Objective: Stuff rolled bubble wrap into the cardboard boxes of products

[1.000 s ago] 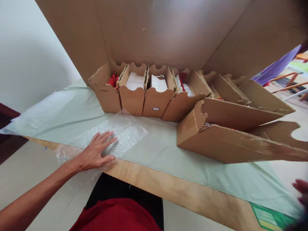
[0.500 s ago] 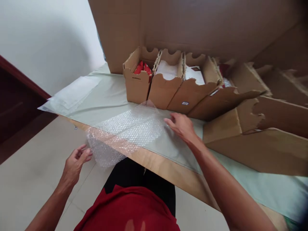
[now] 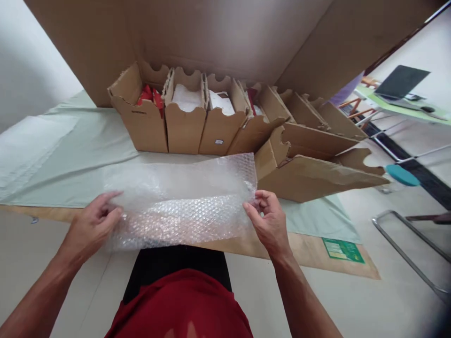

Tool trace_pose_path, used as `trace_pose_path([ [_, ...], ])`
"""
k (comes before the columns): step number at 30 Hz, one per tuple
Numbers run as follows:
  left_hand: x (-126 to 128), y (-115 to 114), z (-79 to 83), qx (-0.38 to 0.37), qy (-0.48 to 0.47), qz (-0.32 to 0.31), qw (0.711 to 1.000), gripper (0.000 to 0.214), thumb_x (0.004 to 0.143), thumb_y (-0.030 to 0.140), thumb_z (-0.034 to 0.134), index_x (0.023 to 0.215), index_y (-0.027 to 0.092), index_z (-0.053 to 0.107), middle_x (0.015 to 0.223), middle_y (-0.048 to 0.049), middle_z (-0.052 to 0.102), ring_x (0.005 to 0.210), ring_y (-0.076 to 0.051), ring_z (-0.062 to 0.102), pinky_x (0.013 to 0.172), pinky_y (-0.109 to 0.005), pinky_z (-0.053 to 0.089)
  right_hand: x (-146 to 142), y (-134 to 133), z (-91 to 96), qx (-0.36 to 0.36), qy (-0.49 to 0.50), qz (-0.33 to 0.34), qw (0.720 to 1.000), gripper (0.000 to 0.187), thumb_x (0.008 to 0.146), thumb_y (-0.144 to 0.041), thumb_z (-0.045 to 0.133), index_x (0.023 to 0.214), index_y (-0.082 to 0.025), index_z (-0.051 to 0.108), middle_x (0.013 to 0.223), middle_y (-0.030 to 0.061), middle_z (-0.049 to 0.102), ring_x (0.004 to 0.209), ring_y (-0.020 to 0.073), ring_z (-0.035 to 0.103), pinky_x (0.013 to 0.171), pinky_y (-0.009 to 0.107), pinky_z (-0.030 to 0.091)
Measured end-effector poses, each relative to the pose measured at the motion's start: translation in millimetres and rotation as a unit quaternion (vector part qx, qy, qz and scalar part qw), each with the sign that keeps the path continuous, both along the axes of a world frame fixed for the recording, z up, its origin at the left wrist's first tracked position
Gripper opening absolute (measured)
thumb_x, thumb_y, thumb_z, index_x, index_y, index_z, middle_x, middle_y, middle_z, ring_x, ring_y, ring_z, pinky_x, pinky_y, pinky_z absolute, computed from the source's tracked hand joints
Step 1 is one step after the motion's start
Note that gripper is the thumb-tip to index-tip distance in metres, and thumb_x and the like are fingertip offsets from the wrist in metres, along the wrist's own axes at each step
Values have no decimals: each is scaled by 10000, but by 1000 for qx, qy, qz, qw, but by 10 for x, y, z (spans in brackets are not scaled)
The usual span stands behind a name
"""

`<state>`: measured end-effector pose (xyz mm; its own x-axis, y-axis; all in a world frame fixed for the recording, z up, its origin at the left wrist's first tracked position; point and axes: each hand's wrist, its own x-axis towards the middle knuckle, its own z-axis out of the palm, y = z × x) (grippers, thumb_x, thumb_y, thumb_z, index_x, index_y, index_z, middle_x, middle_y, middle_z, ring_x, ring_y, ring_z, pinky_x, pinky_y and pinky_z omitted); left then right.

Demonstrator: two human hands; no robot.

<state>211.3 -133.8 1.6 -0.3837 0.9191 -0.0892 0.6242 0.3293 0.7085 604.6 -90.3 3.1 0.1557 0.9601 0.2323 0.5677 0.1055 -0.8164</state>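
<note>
A clear sheet of bubble wrap [image 3: 197,220] spreads across the front of the table and hangs past its edge in front of me. My left hand [image 3: 93,223] is at the sheet's left end, thumb and fingers apart, with the fingertips touching or very close to the plastic. At the opposite end, my right hand [image 3: 269,216] pinches the right edge of the bubble wrap between thumb and fingers. The far part of the sheet looks flat, while the nearer strip shows shiny bubbles.
Several cardboard file boxes [image 3: 185,126] stand along the back, some holding red and white items. Another cardboard box [image 3: 317,178] lies angled at right. White sheets [image 3: 31,145] are stacked on the left of the cloth. Further right are a laptop [image 3: 401,82] and a metal frame [image 3: 405,253].
My view has turned right. My right hand has come to the bubble wrap's right edge and taken hold of it. My left hand has risen to its left end, and the sheet lies straighter.
</note>
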Motion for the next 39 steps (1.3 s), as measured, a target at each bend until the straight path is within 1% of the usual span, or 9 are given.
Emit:
trace_pose_path([
  [5,333,645,-16,-72,132,-152,977,756,793,390,521,1482,82,473,729,-5,681,652,-215,608,647,-328,456,323,-63,-342,-55,-93,-61,992,491,838,-432,635,1268,-202,586,715,-18,636,641,217,598,706,385,499],
  [9,170,618,-42,-121,206,-129,962,846,854,444,581,1579,107,306,807,-11,707,704,-242,647,670,-349,474,450,-100,-443,-31,-161,-95,982,498,890,-445,592,1316,-188,600,818,35,701,662,234,609,772,431,499],
  [12,61,493,31,-43,259,-39,964,815,903,528,574,1576,153,310,1025,-68,720,872,-308,691,787,-449,544,509,-180,-359,29,-194,-86,977,381,944,-427,568,1231,-189,649,898,72,727,730,241,644,833,444,499],
  [14,186,482,67,75,286,-49,954,702,937,496,549,1525,145,393,1230,-137,678,1101,-371,658,943,-547,534,442,-160,-263,76,-219,-47,972,310,972,-395,553,1189,-207,669,1022,105,747,903,281,685,893,464,497],
  [17,683,631,5,211,294,-208,909,536,977,426,527,1425,134,508,1490,-208,536,1393,-394,490,1142,-578,411,100,60,-163,116,-242,58,962,353,984,-316,543,1314,-223,629,1360,134,674,1255,328,608,1049,517,453],
  [22,1359,983,-316,139,292,-445,835,590,1033,430,464,1546,146,407,1681,-195,333,1575,-346,266,1252,-548,250,-603,609,-289,31,-319,214,923,540,974,-232,564,1504,-147,507,1622,149,442,1497,326,393,1175,496,382],
  [28,829,966,-524,55,348,-407,843,702,1038,586,354,1584,147,380,1705,-205,269,1596,-369,197,1269,-571,143,-458,631,-462,0,-394,246,885,499,1045,-357,530,1502,-159,531,1623,158,440,1514,326,372,1214,507,327],
  [34,287,747,-481,26,356,-359,863,702,1038,575,272,1586,145,366,1703,-206,275,1595,-367,206,1262,-597,173,289,118,-525,0,-426,153,892,494,1061,-377,459,1477,-125,545,1578,187,494,1467,349,448,1159,518,397],
  [39,160,374,-433,109,336,-350,868,615,1038,535,340,1535,184,429,1662,-219,352,1570,-420,256,1243,-656,203,931,-386,-456,62,-417,106,900,398,1069,-372,453,1338,-140,633,1389,172,666,1331,340,590,1020,476,507],
])
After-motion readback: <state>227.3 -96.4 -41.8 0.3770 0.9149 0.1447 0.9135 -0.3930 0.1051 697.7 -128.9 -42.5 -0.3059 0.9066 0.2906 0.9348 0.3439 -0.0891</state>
